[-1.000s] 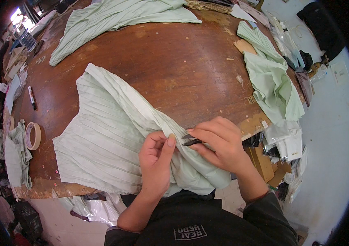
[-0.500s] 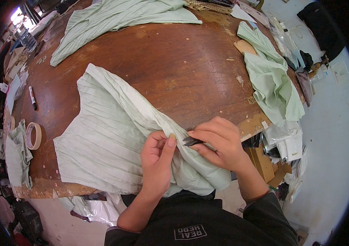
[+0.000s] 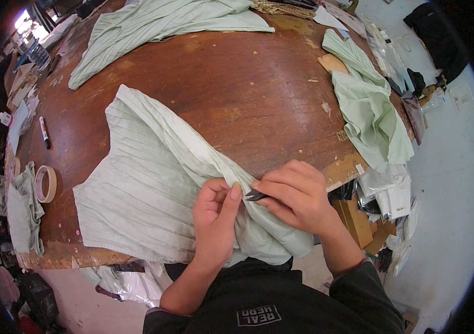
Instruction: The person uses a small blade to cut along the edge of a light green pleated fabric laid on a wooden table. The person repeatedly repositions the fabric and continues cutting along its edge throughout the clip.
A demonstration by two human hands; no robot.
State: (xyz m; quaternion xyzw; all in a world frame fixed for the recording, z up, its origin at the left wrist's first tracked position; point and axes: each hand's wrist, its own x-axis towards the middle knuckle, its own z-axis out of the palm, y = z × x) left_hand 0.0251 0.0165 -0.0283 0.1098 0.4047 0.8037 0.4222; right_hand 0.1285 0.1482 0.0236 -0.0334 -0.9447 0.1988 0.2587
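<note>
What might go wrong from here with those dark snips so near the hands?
The dark snips in the right hand point toward the left hand, close to its thumb, so a slip might nick it. Their tips also sit at bunched folds of the pale green garment, so they could catch unintended fabric.

Garment wkshp: worn wood tbl (image 3: pixel 237 83) w/ pleated green cloth (image 3: pixel 137 183), tape roll (image 3: pixel 51 185), marker (image 3: pixel 44 132).
</note>
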